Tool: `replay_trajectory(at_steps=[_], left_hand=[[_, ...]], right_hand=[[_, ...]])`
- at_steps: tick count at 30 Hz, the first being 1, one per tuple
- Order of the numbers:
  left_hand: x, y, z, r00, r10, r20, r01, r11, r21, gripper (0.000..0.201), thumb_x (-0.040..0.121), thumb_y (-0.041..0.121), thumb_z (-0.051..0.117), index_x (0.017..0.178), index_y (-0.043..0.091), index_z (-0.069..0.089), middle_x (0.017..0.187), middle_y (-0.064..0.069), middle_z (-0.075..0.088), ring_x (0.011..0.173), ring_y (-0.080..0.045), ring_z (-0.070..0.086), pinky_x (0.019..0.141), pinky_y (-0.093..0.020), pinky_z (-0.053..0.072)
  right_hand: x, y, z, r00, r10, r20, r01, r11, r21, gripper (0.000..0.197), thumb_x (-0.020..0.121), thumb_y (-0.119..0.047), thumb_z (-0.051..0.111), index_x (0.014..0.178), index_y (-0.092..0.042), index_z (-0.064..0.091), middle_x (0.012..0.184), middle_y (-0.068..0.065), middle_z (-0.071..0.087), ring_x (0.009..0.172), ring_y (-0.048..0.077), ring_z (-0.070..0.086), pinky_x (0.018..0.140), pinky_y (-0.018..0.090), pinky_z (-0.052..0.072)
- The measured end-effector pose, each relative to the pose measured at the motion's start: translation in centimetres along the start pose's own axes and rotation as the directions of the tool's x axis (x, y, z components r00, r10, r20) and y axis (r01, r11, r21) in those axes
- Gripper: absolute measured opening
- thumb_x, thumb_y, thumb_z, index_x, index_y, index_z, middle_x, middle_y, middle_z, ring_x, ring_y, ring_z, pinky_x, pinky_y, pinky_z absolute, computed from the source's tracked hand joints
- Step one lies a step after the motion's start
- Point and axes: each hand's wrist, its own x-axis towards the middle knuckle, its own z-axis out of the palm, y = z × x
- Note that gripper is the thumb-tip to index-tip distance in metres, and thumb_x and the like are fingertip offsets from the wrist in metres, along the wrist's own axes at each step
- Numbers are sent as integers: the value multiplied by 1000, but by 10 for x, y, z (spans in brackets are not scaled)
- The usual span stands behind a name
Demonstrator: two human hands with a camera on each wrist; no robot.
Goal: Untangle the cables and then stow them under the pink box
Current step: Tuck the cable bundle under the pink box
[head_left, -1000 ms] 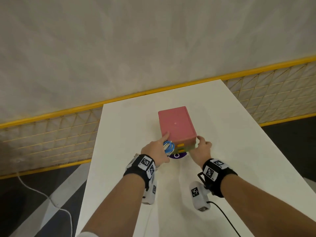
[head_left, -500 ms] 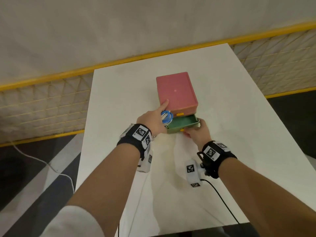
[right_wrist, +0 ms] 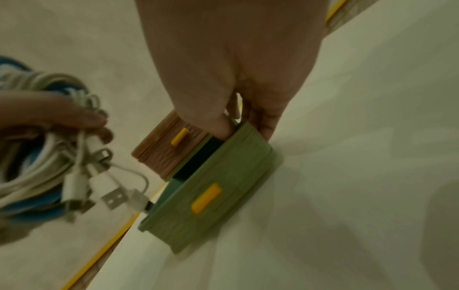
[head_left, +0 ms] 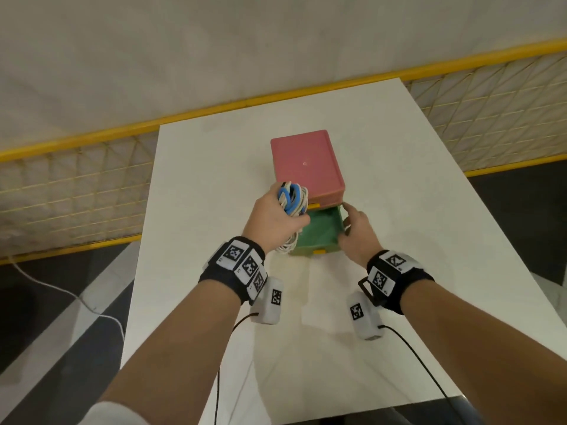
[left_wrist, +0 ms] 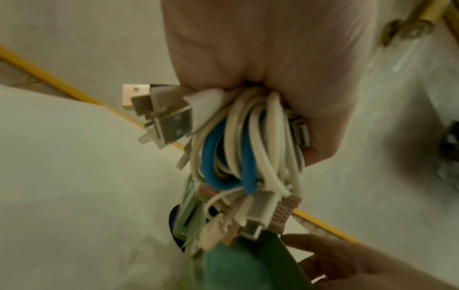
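A pink box (head_left: 305, 164) sits mid-table on top of a green drawer (head_left: 322, 231) that is pulled out toward me, with a yellow handle (right_wrist: 206, 198) on its front. My left hand (head_left: 273, 216) grips a coiled bundle of white and blue cables (head_left: 291, 196), held just left of the open drawer; USB plugs (left_wrist: 164, 119) stick out of the fist. My right hand (head_left: 357, 233) holds the drawer's right side, thumb on the rim and fingers along the outer wall (right_wrist: 263, 125). The drawer looks empty inside.
The white table (head_left: 399, 210) extends right and toward me. A yellow-framed wire mesh fence (head_left: 76, 185) runs behind and beside it. A white cable (head_left: 70, 296) lies on the dark floor at left. Wrist cameras trail black leads (head_left: 414, 351).
The green drawer slid out from under the pink box, pulled by my right hand. My left hand lifted the cable bundle slightly and kept it beside the drawer.
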Motion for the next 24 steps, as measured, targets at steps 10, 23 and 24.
replay_trajectory(at_steps=[10,23,24], left_hand=[[25,18,81,937,-286,202,59,697,714,22,82,17,66,101,9,59,90,-4,57,92,-28,64,69,-33,48],[34,7,79,843,-461,277,43,572,819,35,76,41,68,92,11,60,89,-3,64,87,-22,64,69,-28,49],[28,6,79,880,-412,235,15,519,854,42,76,45,67,101,12,60,97,-3,65,91,-22,64,72,-29,48]], right_hand=[[-22,22,-4,962,-274,12,274,961,22,88,80,6,47,151,-27,7,151,0,24,97,17,56,79,27,44],[-12,23,-1,923,-267,278,362,849,-384,71,88,-3,44,151,-23,20,159,-3,17,121,28,50,96,33,46],[-11,22,-1,921,-269,282,366,847,-387,69,88,-5,45,151,-23,21,159,-3,19,120,29,51,95,34,47]])
